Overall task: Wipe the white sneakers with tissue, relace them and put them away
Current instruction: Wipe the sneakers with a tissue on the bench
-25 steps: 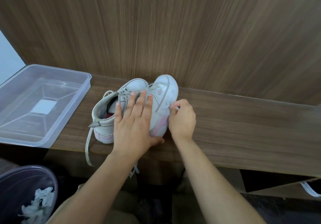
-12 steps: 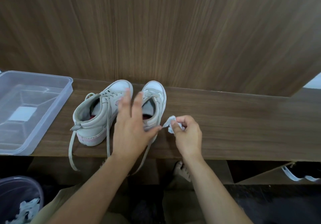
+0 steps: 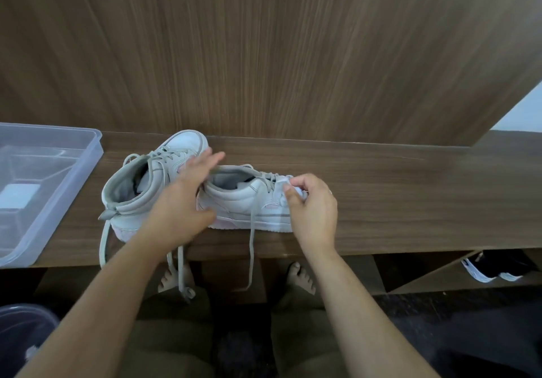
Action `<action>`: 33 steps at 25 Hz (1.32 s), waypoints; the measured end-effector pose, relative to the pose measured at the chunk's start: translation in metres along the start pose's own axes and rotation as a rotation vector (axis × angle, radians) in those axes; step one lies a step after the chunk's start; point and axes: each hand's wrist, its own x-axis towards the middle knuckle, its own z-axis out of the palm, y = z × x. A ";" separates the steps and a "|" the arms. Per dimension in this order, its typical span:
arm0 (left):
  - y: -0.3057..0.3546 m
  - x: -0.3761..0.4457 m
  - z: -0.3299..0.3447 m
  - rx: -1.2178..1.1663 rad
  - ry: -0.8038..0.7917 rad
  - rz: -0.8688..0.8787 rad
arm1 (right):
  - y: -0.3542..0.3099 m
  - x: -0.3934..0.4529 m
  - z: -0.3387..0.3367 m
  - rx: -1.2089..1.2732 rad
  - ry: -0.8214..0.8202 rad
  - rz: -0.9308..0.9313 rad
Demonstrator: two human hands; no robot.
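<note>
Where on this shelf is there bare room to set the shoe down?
The shelf is bare right of the right hand, up to the wall panel. It is crowded leftward: two sneakers, the left hand, then the plastic bin.

Shelf (image 3: 396, 190) + back panel (image 3: 293, 49) are wood-grain laminate, brown, matt-ish w/ a slight sheen. Sneakers (image 3: 249, 201) look like smooth white leather or faux, scuffed, w/ flat cloth laces (image 3: 251, 248). Tissue (image 3: 283, 185) is soft crumpled paper. Bin (image 3: 44, 172) on the left is clear plastic, semi-glossy.
</note>
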 end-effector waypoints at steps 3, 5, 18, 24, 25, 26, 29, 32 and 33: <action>0.019 -0.003 0.041 0.471 0.052 0.208 | -0.004 -0.009 0.008 -0.035 -0.031 -0.143; 0.019 -0.001 0.061 0.693 0.131 0.225 | -0.001 -0.021 0.012 -0.177 -0.079 -0.266; 0.012 0.002 0.069 0.774 0.257 0.229 | 0.025 -0.006 0.003 -0.338 -0.011 -0.290; 0.010 0.003 0.066 0.739 0.209 0.262 | 0.039 0.037 -0.018 -0.376 0.128 0.048; 0.005 0.006 0.062 0.720 0.184 0.280 | 0.037 0.036 -0.020 -0.363 0.085 0.062; 0.000 0.011 0.055 0.678 0.158 0.299 | 0.033 0.033 -0.024 -0.374 0.030 0.060; -0.012 0.024 0.031 0.498 0.165 0.182 | 0.019 0.011 -0.035 -0.438 -0.195 0.013; -0.003 0.021 0.036 0.364 0.112 0.090 | 0.006 -0.003 -0.026 -0.404 -0.250 -0.129; 0.004 0.017 0.044 0.321 0.041 0.104 | 0.004 -0.001 -0.018 -0.359 -0.202 -0.188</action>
